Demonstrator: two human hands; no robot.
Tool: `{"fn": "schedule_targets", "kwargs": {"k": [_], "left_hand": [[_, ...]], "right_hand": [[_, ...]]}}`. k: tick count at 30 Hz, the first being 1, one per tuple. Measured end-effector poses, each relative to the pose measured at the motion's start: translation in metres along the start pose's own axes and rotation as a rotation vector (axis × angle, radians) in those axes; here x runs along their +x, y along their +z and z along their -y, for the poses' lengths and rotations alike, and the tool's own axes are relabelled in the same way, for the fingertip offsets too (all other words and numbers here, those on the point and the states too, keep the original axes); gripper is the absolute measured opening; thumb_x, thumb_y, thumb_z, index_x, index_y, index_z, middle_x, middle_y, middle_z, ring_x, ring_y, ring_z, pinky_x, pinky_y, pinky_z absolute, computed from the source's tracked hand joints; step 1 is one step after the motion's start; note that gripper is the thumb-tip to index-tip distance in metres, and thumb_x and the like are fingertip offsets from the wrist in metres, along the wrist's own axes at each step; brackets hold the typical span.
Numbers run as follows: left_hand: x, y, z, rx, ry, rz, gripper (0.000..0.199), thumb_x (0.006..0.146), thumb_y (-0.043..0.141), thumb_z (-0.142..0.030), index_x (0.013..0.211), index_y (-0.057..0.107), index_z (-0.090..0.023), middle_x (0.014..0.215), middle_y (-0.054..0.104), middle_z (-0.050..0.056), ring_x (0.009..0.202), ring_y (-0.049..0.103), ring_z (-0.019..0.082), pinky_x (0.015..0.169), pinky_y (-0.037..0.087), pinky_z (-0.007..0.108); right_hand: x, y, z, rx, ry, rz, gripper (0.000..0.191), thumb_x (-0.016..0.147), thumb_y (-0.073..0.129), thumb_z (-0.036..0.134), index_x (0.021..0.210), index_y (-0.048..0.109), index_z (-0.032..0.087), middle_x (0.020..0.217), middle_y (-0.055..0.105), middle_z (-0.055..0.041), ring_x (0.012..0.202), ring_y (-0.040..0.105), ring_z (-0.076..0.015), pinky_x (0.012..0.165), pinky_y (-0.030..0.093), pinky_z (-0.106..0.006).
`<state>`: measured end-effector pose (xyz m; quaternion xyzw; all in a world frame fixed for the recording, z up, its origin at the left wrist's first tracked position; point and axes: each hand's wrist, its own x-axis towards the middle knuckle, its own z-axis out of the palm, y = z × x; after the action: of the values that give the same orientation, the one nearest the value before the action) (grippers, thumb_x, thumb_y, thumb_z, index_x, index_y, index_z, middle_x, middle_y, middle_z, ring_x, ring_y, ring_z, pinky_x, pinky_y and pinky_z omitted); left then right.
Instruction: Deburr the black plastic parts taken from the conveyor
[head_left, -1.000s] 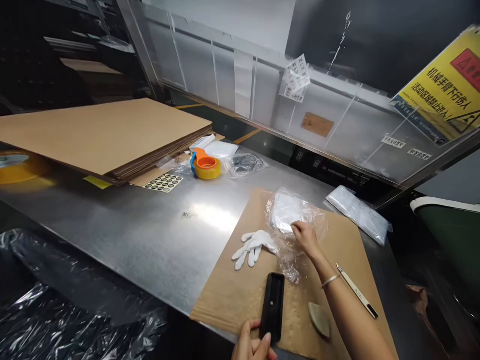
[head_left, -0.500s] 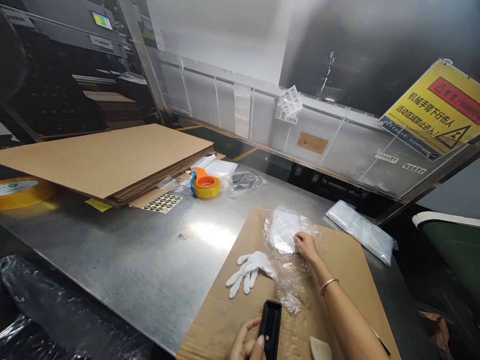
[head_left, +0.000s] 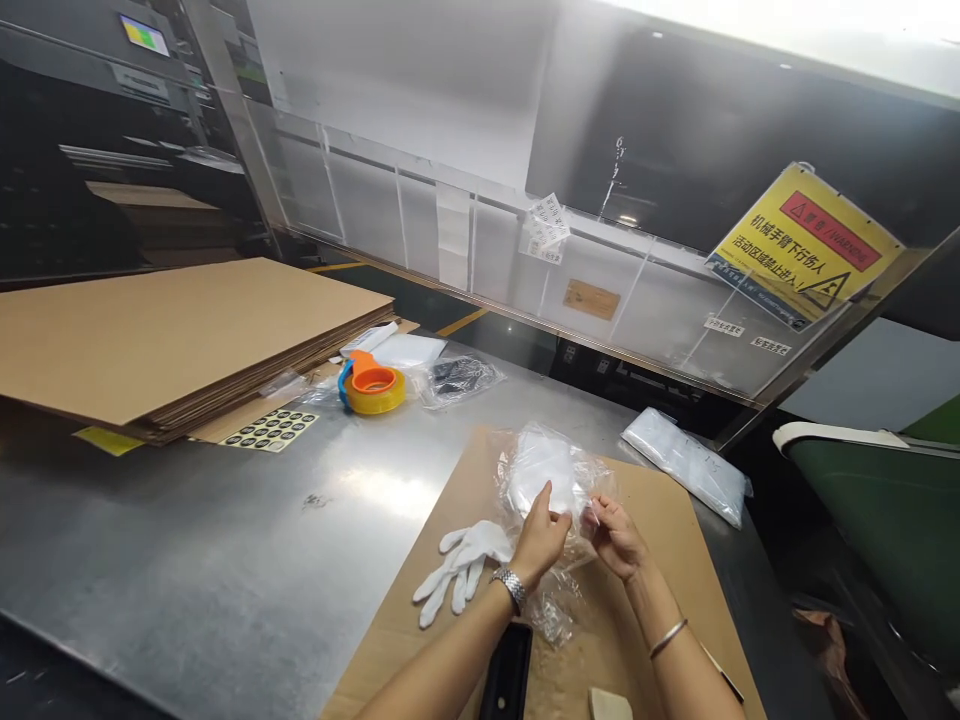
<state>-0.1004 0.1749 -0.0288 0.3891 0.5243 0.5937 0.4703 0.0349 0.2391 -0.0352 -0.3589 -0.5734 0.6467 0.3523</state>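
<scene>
Seen in the head view, both hands are at the clear plastic wrap [head_left: 517,478] with its white contents [head_left: 541,468], lying on a brown cardboard sheet [head_left: 667,560] that covers the right part of the tabletop [head_left: 255,560]. The left hand [head_left: 541,537] is half open, fingers stretched over the wrap and thumb apart; I can't tell whether it grips anything. The right hand [head_left: 619,538], just beside it, has its thumb and fingertips pinched together on clear film. A white glove [head_left: 465,565] lies left of the wrap, and a black tray [head_left: 507,670] sits towards the tabletop's near edge, partly behind the left forearm. A flat plastic packet [head_left: 684,465] rests by the far right corner. Near the far edge, a tape dispenser [head_left: 375,388] stands just beside stacked cardboard [head_left: 180,330] at the left.
</scene>
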Motion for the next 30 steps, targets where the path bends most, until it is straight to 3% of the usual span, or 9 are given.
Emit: {"fn": "schedule_targets", "kwargs": {"k": [3, 6, 12, 16, 21, 24, 27, 28, 30], "left_hand": [[0.004, -0.002, -0.003, -0.043, 0.011, 0.134, 0.054, 0.077, 0.057, -0.041, 0.119, 0.051, -0.008, 0.109, 0.058, 0.015, 0.096, 0.054, 0.022, 0.085, 0.042, 0.032], [-0.004, -0.005, -0.008, -0.05, 0.048, 0.246, 0.04, 0.074, 0.058, -0.049, 0.084, 0.061, -0.011, 0.075, 0.059, 0.005, 0.073, 0.054, 0.017, 0.07, 0.044, 0.027], [-0.023, -0.012, -0.015, 0.095, 0.088, 0.217, 0.041, 0.077, 0.053, -0.05, 0.057, 0.046, -0.016, 0.052, 0.036, -0.005, 0.05, 0.032, 0.01, 0.048, 0.026, 0.022], [-0.035, -0.025, -0.026, 0.198, 0.109, 0.302, 0.036, 0.075, 0.057, -0.047, 0.059, 0.056, -0.015, 0.053, 0.043, -0.003, 0.051, 0.037, 0.012, 0.05, 0.028, 0.022], [-0.053, -0.041, -0.037, 0.274, 0.122, 0.433, 0.037, 0.08, 0.05, -0.047, 0.081, 0.07, -0.016, 0.075, 0.066, 0.005, 0.071, 0.056, 0.021, 0.069, 0.044, 0.028], [-0.065, -0.048, -0.035, 0.335, 0.133, 0.377, 0.036, 0.081, 0.049, -0.047, 0.086, 0.07, -0.018, 0.083, 0.067, 0.007, 0.083, 0.058, 0.025, 0.081, 0.043, 0.033], [-0.081, -0.052, -0.029, 0.432, 0.209, 0.102, 0.034, 0.078, 0.054, -0.047, 0.091, 0.067, -0.019, 0.087, 0.064, 0.009, 0.091, 0.054, 0.028, 0.088, 0.038, 0.039], [-0.088, -0.051, -0.026, 0.463, 0.247, -0.033, 0.034, 0.077, 0.055, -0.049, 0.088, 0.067, -0.019, 0.085, 0.062, 0.008, 0.089, 0.054, 0.028, 0.086, 0.039, 0.039], [-0.102, -0.047, -0.02, 0.447, 0.242, -0.068, 0.033, 0.078, 0.055, -0.051, 0.076, 0.064, -0.019, 0.074, 0.059, 0.005, 0.076, 0.054, 0.024, 0.072, 0.043, 0.034]], "right_hand": [[-0.024, 0.008, 0.008, 0.092, 0.022, 0.017, 0.041, 0.071, 0.062, 0.057, 0.077, 0.049, 0.019, 0.057, 0.036, 0.006, 0.049, 0.035, -0.008, 0.049, 0.034, -0.023], [-0.046, 0.013, 0.012, 0.119, 0.052, 0.019, 0.039, 0.073, 0.062, 0.057, 0.077, 0.053, 0.018, 0.057, 0.04, 0.0043, 0.048, 0.035, -0.0089, 0.048, 0.033, -0.024], [-0.073, 0.014, 0.018, 0.035, 0.014, 0.0, 0.061, 0.072, 0.05, 0.071, 0.097, 0.062, 0.016, 0.081, 0.061, -0.0072, 0.071, 0.051, -0.0166, 0.061, 0.04, -0.028], [-0.081, 0.016, 0.027, -0.082, 0.014, -0.008, 0.039, 0.072, 0.066, 0.053, 0.082, 0.064, 0.016, 0.071, 0.062, -0.0036, 0.062, 0.048, -0.013, 0.057, 0.035, -0.025], [-0.092, 0.023, 0.027, -0.143, 0.055, 0.011, 0.039, 0.069, 0.067, 0.053, 0.069, 0.06, 0.014, 0.06, 0.057, -0.0011, 0.054, 0.045, -0.0107, 0.052, 0.033, -0.024], [-0.099, 0.031, 0.023, -0.185, 0.047, 0.021, 0.041, 0.067, 0.068, 0.051, 0.058, 0.049, 0.016, 0.051, 0.049, 0.0026, 0.049, 0.04, -0.0089, 0.05, 0.03, -0.023], [-0.106, 0.043, 0.024, -0.274, -0.017, -0.028, 0.04, 0.071, 0.064, 0.049, 0.056, 0.043, 0.018, 0.05, 0.041, 0.0049, 0.049, 0.034, -0.0082, 0.049, 0.026, -0.023], [-0.11, 0.049, 0.025, -0.318, -0.046, -0.053, 0.037, 0.073, 0.062, 0.046, 0.057, 0.043, 0.018, 0.051, 0.041, 0.0048, 0.05, 0.034, -0.0086, 0.049, 0.026, -0.023], [-0.119, 0.06, 0.028, -0.419, -0.108, -0.091, 0.027, 0.074, 0.06, 0.037, 0.059, 0.047, 0.018, 0.056, 0.043, 0.0037, 0.055, 0.036, -0.01, 0.053, 0.028, -0.024]]}}
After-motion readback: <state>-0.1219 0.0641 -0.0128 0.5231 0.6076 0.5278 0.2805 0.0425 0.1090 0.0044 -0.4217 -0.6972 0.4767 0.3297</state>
